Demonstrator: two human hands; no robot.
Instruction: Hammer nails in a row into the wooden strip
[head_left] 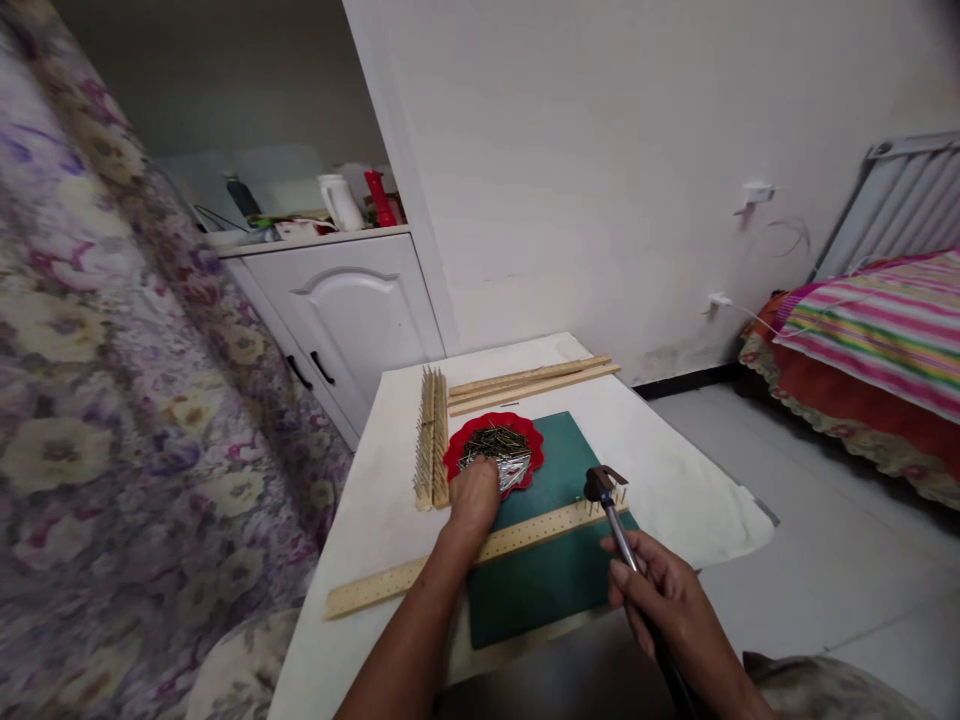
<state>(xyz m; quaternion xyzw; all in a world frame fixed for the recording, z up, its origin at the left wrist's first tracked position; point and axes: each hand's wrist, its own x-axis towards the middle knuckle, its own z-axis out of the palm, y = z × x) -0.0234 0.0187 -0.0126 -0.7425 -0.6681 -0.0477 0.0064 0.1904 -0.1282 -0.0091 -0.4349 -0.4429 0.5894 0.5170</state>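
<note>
My right hand (656, 590) grips a claw hammer (621, 535) by its shaft, the head raised over the right end of a drilled wooden strip (529, 530). Several nails (592, 503) stand upright in that end of the strip. Rows of small holes run along the rest of it. The strip lies slantwise across a green mat (547, 580). My left hand (476, 492) reaches into a red scalloped bowl (534, 440) full of loose nails (495, 440). Its fingertips are hidden among the nails, so their grip does not show.
Nail-studded strips (431, 440) stand left of the bowl on the white-covered table (675, 480). Plain wooden strips (536, 383) lie at the back. A white cabinet (360, 310) and floral curtain (67, 400) are on the left, a bed (862, 370) on the right.
</note>
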